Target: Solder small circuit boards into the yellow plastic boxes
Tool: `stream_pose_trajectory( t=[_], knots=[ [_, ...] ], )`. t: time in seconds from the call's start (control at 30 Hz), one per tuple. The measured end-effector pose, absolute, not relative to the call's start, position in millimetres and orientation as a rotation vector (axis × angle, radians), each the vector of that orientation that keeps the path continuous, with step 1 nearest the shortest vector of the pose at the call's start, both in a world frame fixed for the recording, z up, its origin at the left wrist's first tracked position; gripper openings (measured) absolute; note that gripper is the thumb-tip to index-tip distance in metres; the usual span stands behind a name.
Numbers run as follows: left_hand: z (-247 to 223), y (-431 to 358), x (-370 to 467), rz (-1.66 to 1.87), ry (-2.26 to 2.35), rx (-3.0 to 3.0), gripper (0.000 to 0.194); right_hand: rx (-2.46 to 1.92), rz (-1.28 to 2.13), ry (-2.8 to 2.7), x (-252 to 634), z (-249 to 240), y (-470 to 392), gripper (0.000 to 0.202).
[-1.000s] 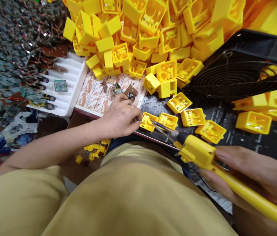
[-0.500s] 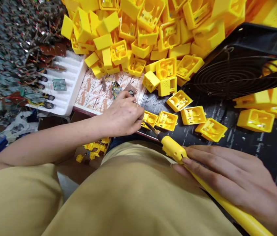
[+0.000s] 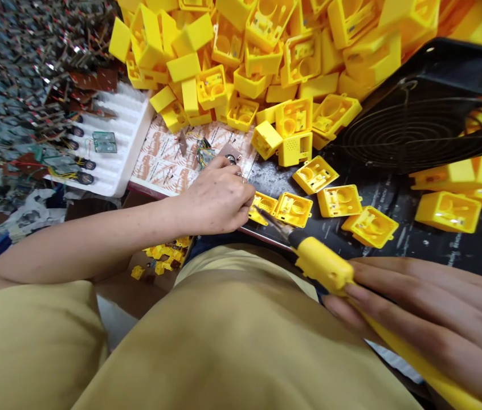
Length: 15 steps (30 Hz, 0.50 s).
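My left hand [image 3: 219, 196] is closed at the table edge, fingers curled down and pressed together. Whatever they pinch is hidden under the knuckles. Just beyond them lie a brown circuit board [image 3: 230, 150] and a bundle of thin wires [image 3: 204, 152]. Beside the fingertips sits an open yellow plastic case [image 3: 263, 206], with a second yellow case [image 3: 293, 209] against its right side. My right hand [image 3: 433, 319] grips a yellow-handled soldering iron [image 3: 324, 263]. Its dark metal tip points up and left, over the near edge of the first case.
Many yellow cases [image 3: 211, 85] are heaped at the back. A black fan [image 3: 407, 122] stands at right. White foam tray [image 3: 121, 136] holds a green board [image 3: 105, 142] and wired round parts, beside a large pile of boards [image 3: 19, 74]. Below the table are small yellow pieces [image 3: 166, 256].
My right hand and the soldering iron have drawn back a little, right and down. My left hand stays closed in about the same place. The view has shifted slightly.
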<state>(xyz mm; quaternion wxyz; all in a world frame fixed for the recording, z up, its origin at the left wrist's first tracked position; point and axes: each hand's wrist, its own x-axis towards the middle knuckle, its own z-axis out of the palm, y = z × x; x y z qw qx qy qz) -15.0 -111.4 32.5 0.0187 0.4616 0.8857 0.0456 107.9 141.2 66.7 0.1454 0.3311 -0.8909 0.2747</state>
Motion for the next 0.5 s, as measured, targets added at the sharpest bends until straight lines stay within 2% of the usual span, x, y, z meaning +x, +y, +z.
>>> stream_pose_trajectory(
  t=[0.1,0.3,0.5],
  knots=[
    [33.1,-111.4,-15.1,0.132,2.747,1.434,0.018,1.076,0.696,-2.512,104.8,65.0,151.8,0.017],
    [34.2,-110.7,-14.6,0.102,2.752,1.431,0.018,0.902,0.785,-2.557,109.7,55.6,151.8,0.029],
    [37.8,-118.1,-14.4,0.158,2.762,1.477,0.024,0.792,0.789,-2.516,105.8,47.3,148.9,0.059]
  ],
)
